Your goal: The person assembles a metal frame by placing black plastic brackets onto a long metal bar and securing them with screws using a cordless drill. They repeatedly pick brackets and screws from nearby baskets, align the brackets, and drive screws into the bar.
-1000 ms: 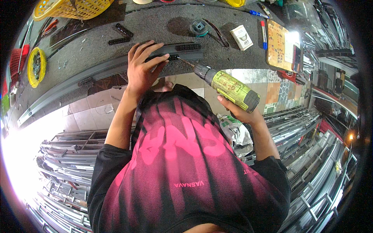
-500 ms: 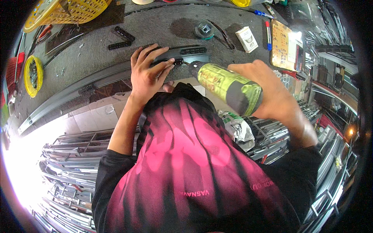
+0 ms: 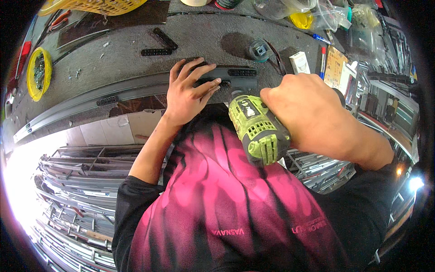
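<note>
My left hand (image 3: pixel 189 93) lies over a long dark metal profile (image 3: pixel 149 89) along the near edge of the bench. Its index finger and thumb close on a small black plastic strip (image 3: pixel 225 83), while the other fingers fan out. Most of that strip is hidden beneath the hand. In my right hand (image 3: pixel 312 109) is a yellow-green cordless driver (image 3: pixel 259 131), its nose pointing toward the strip's right end. Whether the bit touches the strip I cannot tell. Another black strip (image 3: pixel 242 72) sits on the profile just beyond, and one more (image 3: pixel 107 100) farther left.
Two loose black strips (image 3: pixel 157 52) lie behind my left hand. A yellow basket of small hardware (image 3: pixel 40 75) stands at left. Toward the right are a round clear container (image 3: pixel 259 50), a small white box (image 3: pixel 299 62), markers (image 3: pixel 322 62) and plastic bottles. Metal bars are stacked below the bench.
The driver has drawn back from the strip and turned, its rear end now nearer to me. My left hand keeps its place on the profile. The whole view has shifted slightly.
</note>
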A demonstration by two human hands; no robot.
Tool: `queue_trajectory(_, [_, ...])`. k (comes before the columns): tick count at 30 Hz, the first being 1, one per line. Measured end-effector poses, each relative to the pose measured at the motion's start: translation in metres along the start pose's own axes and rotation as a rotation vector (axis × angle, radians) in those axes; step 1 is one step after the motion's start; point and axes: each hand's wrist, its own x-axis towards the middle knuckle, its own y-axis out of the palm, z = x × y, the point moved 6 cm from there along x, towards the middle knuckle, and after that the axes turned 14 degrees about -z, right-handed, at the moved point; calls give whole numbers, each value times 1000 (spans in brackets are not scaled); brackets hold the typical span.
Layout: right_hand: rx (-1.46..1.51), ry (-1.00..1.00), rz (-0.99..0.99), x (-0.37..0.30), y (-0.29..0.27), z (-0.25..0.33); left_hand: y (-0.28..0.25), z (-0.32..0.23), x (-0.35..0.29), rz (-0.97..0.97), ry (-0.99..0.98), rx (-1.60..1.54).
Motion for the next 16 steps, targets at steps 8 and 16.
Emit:
queue_trajectory(8, [-137, -171, -42, 14, -8, -19, 0, -2, -1, 20, 13, 12])
queue_trajectory(16, [153, -74, -203, -67, 7, -59, 0, -3, 1, 7, 55, 12])
